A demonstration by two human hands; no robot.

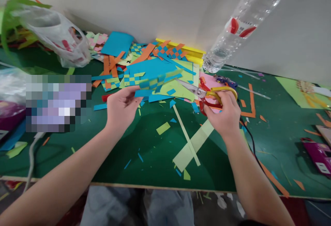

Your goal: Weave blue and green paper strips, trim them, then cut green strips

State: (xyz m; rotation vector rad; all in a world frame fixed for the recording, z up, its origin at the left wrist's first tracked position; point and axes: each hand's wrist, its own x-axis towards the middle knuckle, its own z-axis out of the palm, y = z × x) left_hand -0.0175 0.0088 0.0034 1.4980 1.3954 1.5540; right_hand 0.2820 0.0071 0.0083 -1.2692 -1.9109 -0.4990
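At the far left, a white plastic bag [73, 50] with unreadable red marks stands on the green table [108, 167]. Nearer the edge, a pixelated patch [59, 105] (so no writing on it can be read) has a pale cable [31, 157] coming from its underside.

The left hand [122, 107] pinches the woven paper [157, 82], a blue and light green checkered piece, between thumb and fingers at its left end. The piece is held up in front of the blue sheet [147, 68], slightly blurred; its long axis runs rightward and a little away from the person, the free end pointing right.

The scissors [201, 92] point the opposite way, blades leftward and slightly away, toward the woven paper; I cannot tell whether they touch it. The right hand [226, 114] grasps their yellow and red handles, fingers curled round the grips. Below, two pale green strips [195, 145] lie crossed.

Behind the right hand, a clear bottle [224, 45] carries a white label [241, 27] with red leaf-like shapes and small dark characters, illegible here. At the far right, a purple box [314, 153] bears a white sticker [322, 167], also illegible.
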